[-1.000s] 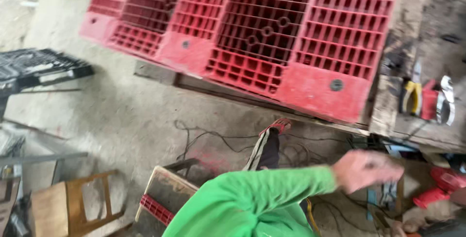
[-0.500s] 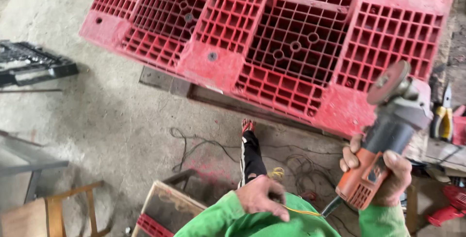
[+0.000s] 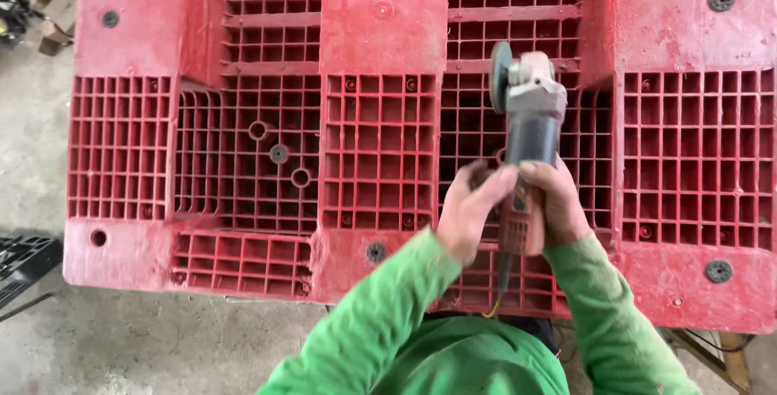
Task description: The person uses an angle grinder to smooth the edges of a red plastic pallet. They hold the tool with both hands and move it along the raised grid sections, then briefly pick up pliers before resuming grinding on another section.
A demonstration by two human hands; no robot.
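An angle grinder with a grey head, a dark disc on its left side and an orange handle points away from me over a large red plastic pallet. My right hand grips the orange handle from the right. My left hand closes on the body from the left, fingers at the grey-orange joint. The grinder's cable hangs down from the handle toward my chest. Both sleeves are bright green. The disc hovers above the pallet's grid, and I cannot tell if it touches.
The pallet lies underside up, showing ribbed grid cells, solid red blocks and round bolts. Concrete floor lies below and to the left. A black crate sits at the left edge. Clutter shows at the top-left corner.
The view has swung over the pallet, which now fills the frame. My right hand brought the grinder from the lower right to the middle, and my left hand came up onto it.
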